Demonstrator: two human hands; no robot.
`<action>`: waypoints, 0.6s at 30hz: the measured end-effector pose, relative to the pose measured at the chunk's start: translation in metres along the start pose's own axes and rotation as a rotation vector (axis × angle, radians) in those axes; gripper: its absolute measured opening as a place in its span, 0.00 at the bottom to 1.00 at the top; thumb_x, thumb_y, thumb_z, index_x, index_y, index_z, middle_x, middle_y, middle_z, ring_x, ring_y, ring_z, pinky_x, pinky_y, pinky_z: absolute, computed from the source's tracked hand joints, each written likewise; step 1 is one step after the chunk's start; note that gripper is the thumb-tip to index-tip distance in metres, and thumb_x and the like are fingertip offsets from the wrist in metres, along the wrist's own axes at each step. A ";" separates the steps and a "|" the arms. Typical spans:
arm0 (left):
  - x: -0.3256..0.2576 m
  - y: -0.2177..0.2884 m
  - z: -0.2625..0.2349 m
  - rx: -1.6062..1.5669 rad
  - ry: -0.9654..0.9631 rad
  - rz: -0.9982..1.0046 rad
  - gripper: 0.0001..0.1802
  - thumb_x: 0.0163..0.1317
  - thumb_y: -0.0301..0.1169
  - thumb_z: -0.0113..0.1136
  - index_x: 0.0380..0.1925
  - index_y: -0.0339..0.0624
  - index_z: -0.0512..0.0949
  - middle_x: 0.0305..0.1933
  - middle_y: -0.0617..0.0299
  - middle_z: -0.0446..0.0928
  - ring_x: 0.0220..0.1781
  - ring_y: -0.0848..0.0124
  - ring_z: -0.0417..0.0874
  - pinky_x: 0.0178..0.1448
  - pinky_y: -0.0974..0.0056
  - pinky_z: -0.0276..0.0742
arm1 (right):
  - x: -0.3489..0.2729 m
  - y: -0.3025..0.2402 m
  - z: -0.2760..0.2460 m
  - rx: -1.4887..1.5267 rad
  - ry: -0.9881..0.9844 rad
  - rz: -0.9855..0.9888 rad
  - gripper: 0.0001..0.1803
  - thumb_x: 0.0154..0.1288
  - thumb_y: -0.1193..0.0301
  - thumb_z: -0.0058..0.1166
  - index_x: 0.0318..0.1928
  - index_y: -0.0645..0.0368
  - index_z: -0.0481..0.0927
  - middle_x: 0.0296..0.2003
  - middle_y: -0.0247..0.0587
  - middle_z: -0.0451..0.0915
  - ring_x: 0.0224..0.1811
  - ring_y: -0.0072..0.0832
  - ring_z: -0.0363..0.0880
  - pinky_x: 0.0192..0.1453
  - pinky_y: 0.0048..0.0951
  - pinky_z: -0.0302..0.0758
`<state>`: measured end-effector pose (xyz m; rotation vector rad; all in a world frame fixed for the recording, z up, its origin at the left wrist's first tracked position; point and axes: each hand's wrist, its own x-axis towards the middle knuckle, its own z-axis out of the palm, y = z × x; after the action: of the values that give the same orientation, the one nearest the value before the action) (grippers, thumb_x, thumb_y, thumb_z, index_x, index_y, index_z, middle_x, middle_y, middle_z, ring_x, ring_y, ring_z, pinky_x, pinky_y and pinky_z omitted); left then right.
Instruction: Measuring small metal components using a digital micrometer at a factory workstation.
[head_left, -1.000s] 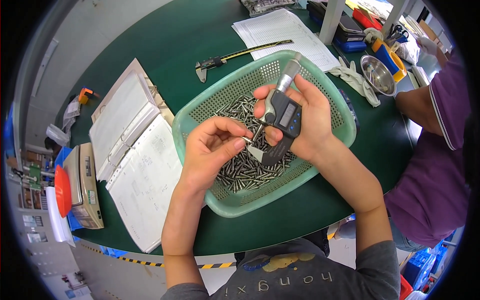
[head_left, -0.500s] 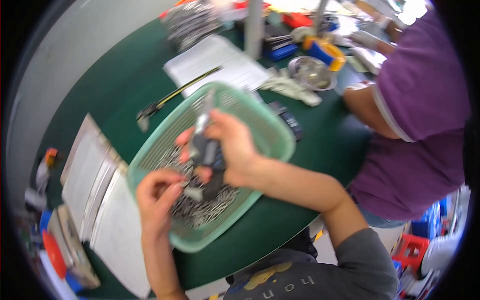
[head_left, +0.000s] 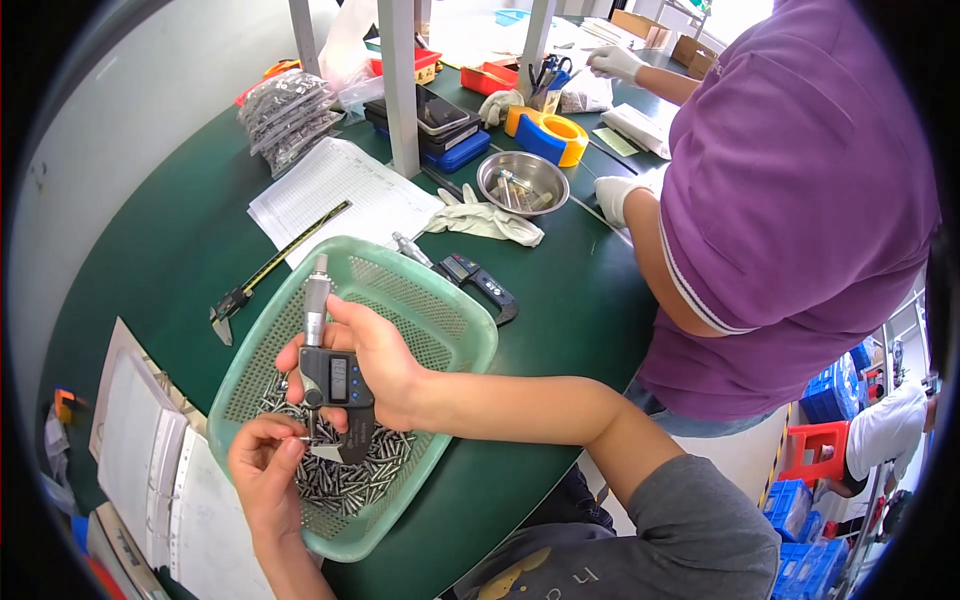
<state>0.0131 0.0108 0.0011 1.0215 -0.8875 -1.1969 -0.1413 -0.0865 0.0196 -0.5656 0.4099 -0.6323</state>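
My right hand (head_left: 385,365) is wrapped round a digital micrometer (head_left: 337,378), its silver thimble pointing away from me and its dark curved frame toward me. Close to the micrometer's jaws, my left hand (head_left: 265,470) pinches a small metal pin (head_left: 304,438) between thumb and fingertips. Whether the pin touches the jaws is too small to tell. Both hands are over a green plastic basket (head_left: 478,335) with perforated walls. Many loose metal pins (head_left: 345,485) cover its near part.
A second micrometer (head_left: 475,280) lies beyond the basket, with a caliper (head_left: 270,262) on paper sheets (head_left: 335,185) to its left. Gloves (head_left: 490,222), a metal bowl (head_left: 522,170) and a tape dispenser (head_left: 550,135) lie farther back. An open binder (head_left: 140,455) is left; a gloved co-worker (head_left: 790,200) stands right.
My view has shifted and steadied, so the basket and hands appear farther left and lower. The micrometer is now straighter in view. Its display faces up, and the second micrometer shows more fully.
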 end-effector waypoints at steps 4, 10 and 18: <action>0.000 0.000 -0.001 -0.017 0.002 -0.027 0.11 0.46 0.19 0.61 0.30 0.37 0.71 0.34 0.58 0.74 0.34 0.75 0.74 0.40 0.74 0.70 | 0.002 0.001 0.001 0.015 0.011 0.015 0.33 0.62 0.45 0.21 0.36 0.62 0.71 0.24 0.44 0.75 0.13 0.27 0.68 0.16 0.24 0.67; 0.000 0.000 0.001 -0.007 0.027 -0.047 0.13 0.45 0.19 0.61 0.31 0.37 0.70 0.33 0.59 0.75 0.33 0.75 0.74 0.40 0.74 0.70 | 0.000 0.001 0.001 0.015 0.031 0.019 0.33 0.62 0.45 0.22 0.36 0.62 0.72 0.23 0.44 0.75 0.13 0.28 0.68 0.16 0.24 0.67; 0.000 0.001 0.002 0.051 0.035 -0.074 0.13 0.45 0.20 0.61 0.32 0.37 0.70 0.33 0.60 0.74 0.34 0.76 0.73 0.40 0.75 0.68 | 0.000 0.000 0.000 -0.005 0.023 0.007 0.33 0.61 0.45 0.22 0.35 0.61 0.72 0.23 0.43 0.75 0.13 0.27 0.68 0.17 0.24 0.66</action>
<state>0.0110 0.0103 0.0023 1.1216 -0.8622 -1.2201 -0.1419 -0.0865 0.0194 -0.5618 0.4353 -0.6314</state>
